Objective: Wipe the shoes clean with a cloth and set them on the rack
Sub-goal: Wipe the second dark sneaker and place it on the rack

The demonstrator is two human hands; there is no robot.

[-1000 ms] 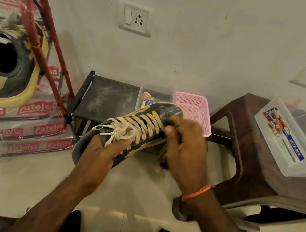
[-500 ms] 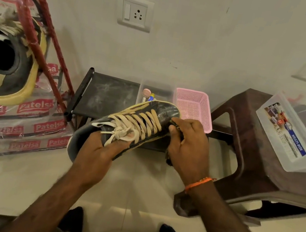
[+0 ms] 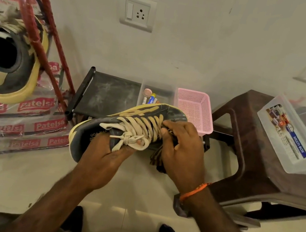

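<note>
I see my left hand (image 3: 101, 159) gripping the shoe (image 3: 126, 125) at its heel, toe pointing up-right; right hand (image 3: 180, 152) presses the cloth (image 3: 158, 158) against its near side.

The left hand (image 3: 101, 159) grips a grey-and-yellow laced sneaker (image 3: 126, 127) at its collar, while the right hand (image 3: 180, 152) presses a dark striped cloth (image 3: 158, 159) against its side, above the cream tiled floor (image 3: 17, 184).

white wall (image 3: 199, 43), glossy tiled floor (image 3: 8, 177), brown stool (image 3: 252, 151)
</note>
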